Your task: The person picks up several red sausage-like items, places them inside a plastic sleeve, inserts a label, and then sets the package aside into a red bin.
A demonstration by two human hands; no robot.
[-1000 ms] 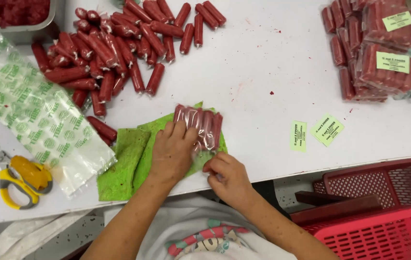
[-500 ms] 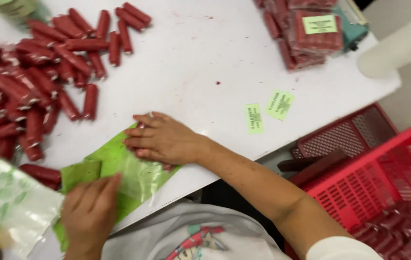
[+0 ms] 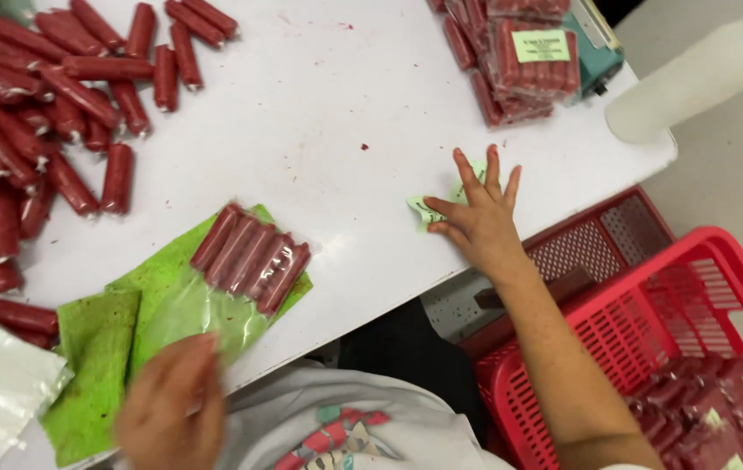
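While I watch from the head view, I take the clear bag of sausages as my landmark for every place below.

Bag: the clear bag of sausages (image 3: pixel 249 261) is a glossy plastic pouch lying flat on the white tabletop (image 3: pixel 336 130); I count five dark red, cylindrical sausages side by side in its far end, the near end empty and wrinkled.

Left hand: my left hand (image 3: pixel 171 409) is blurred at the near, open end of the bag, fingers curled down on the plastic; I cannot tell whether it grips the film or only presses on it.

Right hand: my right hand (image 3: pixel 476 218) lies well to the right of the bag, palm down, fingers spread wide, holding nothing; its fingertips rest on the small pale green labels (image 3: pixel 428 209), of which I make out two.

Mat: a bright green mat (image 3: pixel 93 365), smeared with red, lies under the bag and to its left.

Loose sausages: a heap of smooth red sausages (image 3: pixel 32 113) lies beyond and left of the bag, too many to count.

Packed stack: sealed, labelled packs (image 3: pixel 528 61) are piled far right beyond the bag.

Crate: a red plastic lattice crate (image 3: pixel 650 348) sits right of the bag, below the tabletop edge, with packs inside.
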